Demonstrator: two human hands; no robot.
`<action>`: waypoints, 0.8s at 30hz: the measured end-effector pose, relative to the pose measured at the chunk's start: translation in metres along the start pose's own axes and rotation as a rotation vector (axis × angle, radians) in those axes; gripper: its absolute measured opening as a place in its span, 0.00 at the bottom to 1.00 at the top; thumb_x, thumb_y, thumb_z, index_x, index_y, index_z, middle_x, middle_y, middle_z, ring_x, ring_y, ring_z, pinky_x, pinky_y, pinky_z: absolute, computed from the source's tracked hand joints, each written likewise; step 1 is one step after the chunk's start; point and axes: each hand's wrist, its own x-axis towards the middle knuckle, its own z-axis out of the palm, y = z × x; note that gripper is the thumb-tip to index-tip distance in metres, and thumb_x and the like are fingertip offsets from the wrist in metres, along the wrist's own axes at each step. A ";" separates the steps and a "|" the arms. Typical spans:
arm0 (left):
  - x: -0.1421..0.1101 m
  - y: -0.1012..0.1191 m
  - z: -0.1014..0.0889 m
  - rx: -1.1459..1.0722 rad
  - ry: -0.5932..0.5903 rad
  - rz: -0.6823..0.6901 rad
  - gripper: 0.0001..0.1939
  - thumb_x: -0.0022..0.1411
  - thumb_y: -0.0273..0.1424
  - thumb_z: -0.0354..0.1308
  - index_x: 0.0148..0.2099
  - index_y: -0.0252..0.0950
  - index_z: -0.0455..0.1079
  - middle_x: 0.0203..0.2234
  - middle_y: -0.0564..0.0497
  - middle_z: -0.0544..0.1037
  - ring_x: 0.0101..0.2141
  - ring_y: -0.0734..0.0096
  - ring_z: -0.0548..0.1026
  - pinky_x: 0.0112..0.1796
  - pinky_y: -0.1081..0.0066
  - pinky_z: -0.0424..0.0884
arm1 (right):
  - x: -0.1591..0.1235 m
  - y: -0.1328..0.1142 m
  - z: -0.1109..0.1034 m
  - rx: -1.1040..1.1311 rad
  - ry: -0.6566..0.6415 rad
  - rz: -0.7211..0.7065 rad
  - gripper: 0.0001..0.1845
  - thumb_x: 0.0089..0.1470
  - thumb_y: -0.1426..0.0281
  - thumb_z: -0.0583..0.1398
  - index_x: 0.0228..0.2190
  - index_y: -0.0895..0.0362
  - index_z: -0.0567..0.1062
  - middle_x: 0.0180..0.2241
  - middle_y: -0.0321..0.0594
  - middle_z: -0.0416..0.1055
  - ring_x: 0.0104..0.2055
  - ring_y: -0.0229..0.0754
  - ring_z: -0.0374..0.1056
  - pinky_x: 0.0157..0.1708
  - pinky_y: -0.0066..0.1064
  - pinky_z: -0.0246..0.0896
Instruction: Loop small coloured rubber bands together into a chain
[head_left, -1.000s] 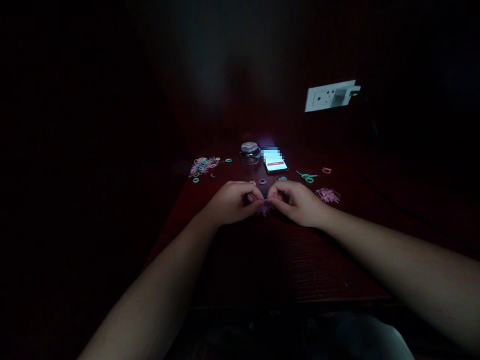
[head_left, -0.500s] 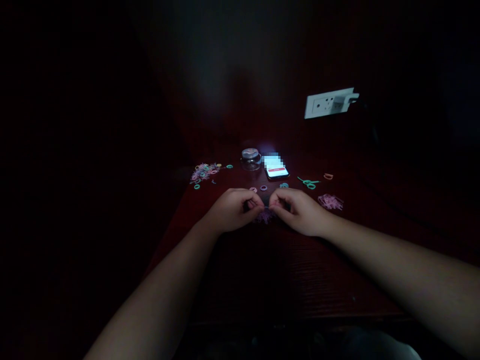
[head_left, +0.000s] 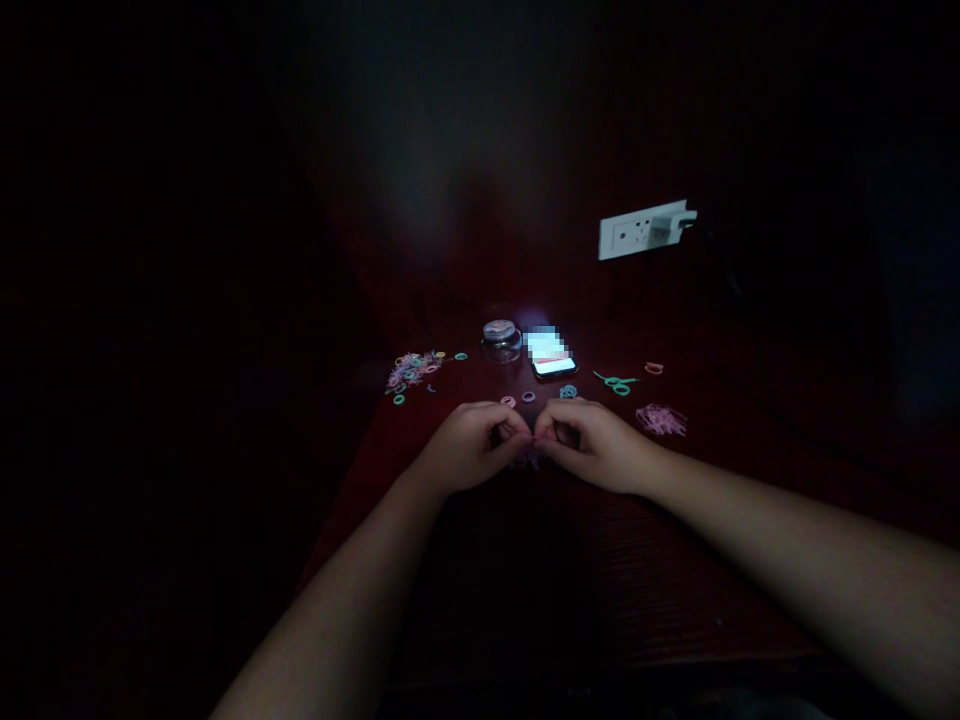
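My left hand (head_left: 480, 443) and my right hand (head_left: 592, 443) meet over the table with thumbs and forefingers pinched together, fingertips almost touching. A thin piece, which looks like a small rubber band (head_left: 533, 438), is pinched between them; the fingers hide most of it. Beneath the fingertips lies a small heap of purple bands (head_left: 528, 460), partly covered by the hands. Just beyond the hands are a pink ring-shaped hair tie (head_left: 508, 401), a purple hair tie (head_left: 529, 397) and some blue hair ties (head_left: 568, 392).
A mixed heap of coloured bands (head_left: 412, 371) lies left; a pink-purple heap (head_left: 661, 420) lies right. Behind are a round lidded jar (head_left: 501, 340), a lit phone (head_left: 553, 365), a green scissors-shaped item (head_left: 617, 382) and an orange band (head_left: 654, 368). A wall socket (head_left: 645, 230) holds a plug.
The whole scene sits lower in view as the head tilts up. The fingertips parted slightly half a second ago, showing a thin strand, and are closer together now.
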 end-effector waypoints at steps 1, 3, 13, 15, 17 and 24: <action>0.000 0.000 0.000 -0.002 -0.004 0.000 0.04 0.62 0.29 0.58 0.35 0.35 0.74 0.27 0.54 0.75 0.28 0.78 0.72 0.31 0.76 0.68 | 0.000 0.001 0.000 -0.008 0.007 -0.007 0.04 0.56 0.72 0.59 0.29 0.57 0.71 0.24 0.33 0.66 0.25 0.33 0.59 0.26 0.28 0.54; -0.001 -0.001 0.000 -0.003 -0.006 0.001 0.04 0.62 0.29 0.58 0.36 0.35 0.74 0.27 0.54 0.75 0.28 0.78 0.72 0.31 0.76 0.68 | 0.000 0.003 0.000 -0.019 0.015 -0.009 0.05 0.57 0.72 0.58 0.29 0.57 0.72 0.24 0.33 0.66 0.25 0.33 0.60 0.28 0.28 0.54; -0.001 -0.008 -0.004 0.083 0.009 -0.038 0.04 0.63 0.29 0.58 0.35 0.36 0.73 0.28 0.54 0.75 0.29 0.76 0.71 0.32 0.75 0.65 | -0.001 0.001 0.000 -0.038 0.045 0.021 0.04 0.56 0.73 0.58 0.29 0.57 0.72 0.25 0.33 0.67 0.26 0.34 0.60 0.29 0.27 0.55; -0.002 -0.010 -0.004 0.097 0.020 -0.040 0.04 0.63 0.29 0.58 0.36 0.37 0.73 0.28 0.54 0.74 0.29 0.76 0.71 0.32 0.75 0.65 | -0.001 0.001 0.000 -0.041 0.052 0.027 0.04 0.56 0.73 0.58 0.28 0.57 0.71 0.25 0.33 0.67 0.26 0.35 0.60 0.29 0.27 0.55; -0.002 -0.012 -0.004 0.109 0.027 -0.044 0.04 0.63 0.29 0.58 0.36 0.37 0.73 0.28 0.55 0.75 0.29 0.76 0.71 0.32 0.75 0.65 | 0.000 0.001 -0.001 -0.046 0.054 0.026 0.05 0.56 0.73 0.58 0.28 0.57 0.71 0.24 0.33 0.67 0.25 0.34 0.60 0.28 0.27 0.54; -0.004 -0.017 -0.013 0.095 0.020 -0.057 0.05 0.64 0.31 0.58 0.37 0.37 0.74 0.32 0.53 0.77 0.33 0.74 0.74 0.35 0.75 0.66 | 0.000 0.004 -0.001 0.023 0.058 0.025 0.07 0.56 0.71 0.58 0.26 0.57 0.69 0.22 0.33 0.64 0.23 0.34 0.58 0.23 0.26 0.52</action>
